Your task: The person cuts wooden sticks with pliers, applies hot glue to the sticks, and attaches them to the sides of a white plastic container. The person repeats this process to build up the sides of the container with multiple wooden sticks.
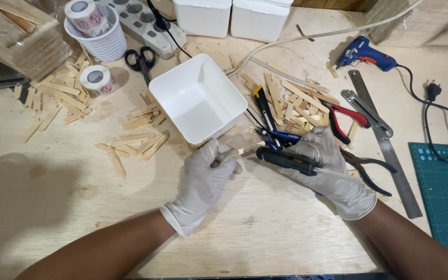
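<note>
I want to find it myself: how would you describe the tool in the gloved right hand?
Start at the white square tub mid-table. Just below its right corner, the right hand grips a black glue gun pointing left. A second glue gun, blue, lies unheld further back.

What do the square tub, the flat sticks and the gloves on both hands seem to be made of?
Square tub: likely plastic, smooth, white, evenly moulded walls. Flat sticks: pale, matte, thin wood by the look. Gloves on the left hand and right hand: thin whitish latex or similar, wrinkling at the knuckles.
</note>
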